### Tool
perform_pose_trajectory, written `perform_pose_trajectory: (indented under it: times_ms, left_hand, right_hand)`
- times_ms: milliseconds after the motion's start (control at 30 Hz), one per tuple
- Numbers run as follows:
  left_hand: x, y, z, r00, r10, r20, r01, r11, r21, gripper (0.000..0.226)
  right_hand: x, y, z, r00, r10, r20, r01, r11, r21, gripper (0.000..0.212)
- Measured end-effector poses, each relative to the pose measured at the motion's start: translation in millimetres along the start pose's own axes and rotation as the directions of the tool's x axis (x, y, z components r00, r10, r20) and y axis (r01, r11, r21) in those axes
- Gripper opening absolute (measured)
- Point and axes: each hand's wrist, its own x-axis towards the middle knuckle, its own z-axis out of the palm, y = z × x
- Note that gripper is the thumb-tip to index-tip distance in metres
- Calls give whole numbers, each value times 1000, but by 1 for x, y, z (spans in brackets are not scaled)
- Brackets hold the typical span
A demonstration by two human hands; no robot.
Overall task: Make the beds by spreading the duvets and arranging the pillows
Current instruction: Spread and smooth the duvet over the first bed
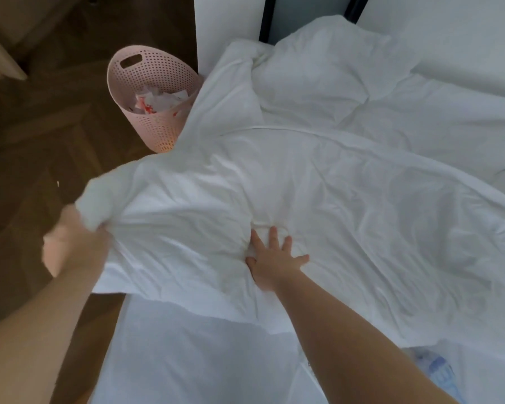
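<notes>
we see the white duvet (303, 185) lying rumpled across the bed, its near edge running crosswise just in front of us and the bare white sheet (201, 360) showing below that edge. our left hand (73, 243) is blurred, but it is closed around the duvet's near left corner, with the cloth bunching up out of its grip; that corner is held off the mattress and out past the bed's left side, above the dark wooden floor (41, 126). our right hand (274, 258) lies flat on top of the duvet with the fingers spread and straight, pressing into the cloth a little way in from the near edge, and small creases gather around the fingertips. so the duvet stretches between the two hands, raised at the left and pinned down at the right, and the rest of it reaches away to the far and right sides of the bed. a thicker fold or bulge sits at the far end; we cannot tell whether a pillow lies under it. on the floor just beside the bed's far left stands a pink perforated basket (155, 91) holding crumpled paper, and the duvet's left edge overlaps its rim from our view. a blue patterned thing (438, 371) shows at the lower right.
</notes>
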Motion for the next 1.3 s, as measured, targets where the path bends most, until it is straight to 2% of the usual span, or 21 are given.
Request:
perform_pose_trajectory:
  times_ms: [67, 133, 167, 233, 267, 333, 467, 600, 667, 733, 833, 867, 900, 967, 1033, 1100, 1200, 1300]
  left_hand:
    - [29, -11, -17, 985, 149, -88, -137, 982, 127, 34]
    - [41, -29, -19, 982, 153, -108, -128, 970, 208, 45]
    - [38, -34, -16, 995, 53, -88, -34, 979, 200, 59]
    - [19, -37, -1, 979, -191, 65, 179, 971, 157, 91]
    - [8, -35, 7, 959, -236, 160, 215, 967, 138, 99]
    - [-9, -28, 23, 946, -180, 269, 162, 983, 86, 93]
    - [-28, -5, 47, 946, 14, 324, -4, 999, -33, 66]
    - [-69, 29, 58, 881, 209, 425, -248, 968, 39, 64]
    - [-99, 44, 57, 824, 323, 466, -408, 908, 92, 66]
    - [-129, 60, 60, 720, 460, 520, -592, 798, 114, 70]
    - [-178, 91, 67, 461, 638, 617, -839, 540, 67, 85]
    - [-197, 102, 73, 380, 652, 656, -886, 460, 56, 92]
    - [-216, 115, 80, 332, 649, 684, -913, 404, 59, 96]
    - [-251, 140, 96, 301, 633, 713, -927, 371, 62, 97]
    - [-282, 163, 113, 329, 644, 690, -930, 349, 117, 91]
    - [-306, 184, 121, 360, 659, 660, -931, 304, 204, 96]
    - [-350, 215, 144, 322, 644, 694, -947, 227, 228, 107]
    - [-366, 240, 160, 321, 620, 716, -947, 212, 241, 95]
  right_hand:
    - [-2, -5, -2, 1000, -13, 17, 13, 1000, 25, 61]
    - [-3, -9, -1, 1000, -22, 22, 21, 999, 31, 63]
    - [-4, -12, 1, 1000, -22, 21, 22, 999, 27, 64]
    - [-6, -15, 6, 1000, -23, 8, 23, 1000, 4, 66]
    - [-7, -16, 8, 1000, -27, -2, 27, 1000, -6, 66]
    - [-6, -16, 13, 999, -32, -22, 32, 999, -5, 66]
    - [-2, -15, 19, 999, -35, -27, 35, 999, -16, 66]
    - [-8, -3, 17, 992, -127, -20, 127, 992, 0, 63]
    - [-19, 21, 11, 984, -174, -30, 174, 985, -2, 58]
    - [-30, 57, 6, 986, -161, -52, 160, 987, -23, 56]
    - [-49, 123, 3, 988, -109, -113, 100, 992, -79, 58]
    - [-56, 147, 3, 984, -114, -137, 99, 989, -109, 60]
    - [-63, 171, 4, 979, -127, -158, 106, 985, -138, 63]
    - [-78, 216, 8, 970, -149, -194, 115, 978, -175, 70]
    - [-93, 260, 15, 961, -142, -238, 97, 977, -190, 75]
    - [-105, 295, 26, 950, -87, -300, 31, 982, -186, 83]
    - [-121, 358, 48, 941, 149, -304, -199, 970, -139, 102]
    - [-119, 417, 62, 901, 323, -289, -370, 921, -125, 103]
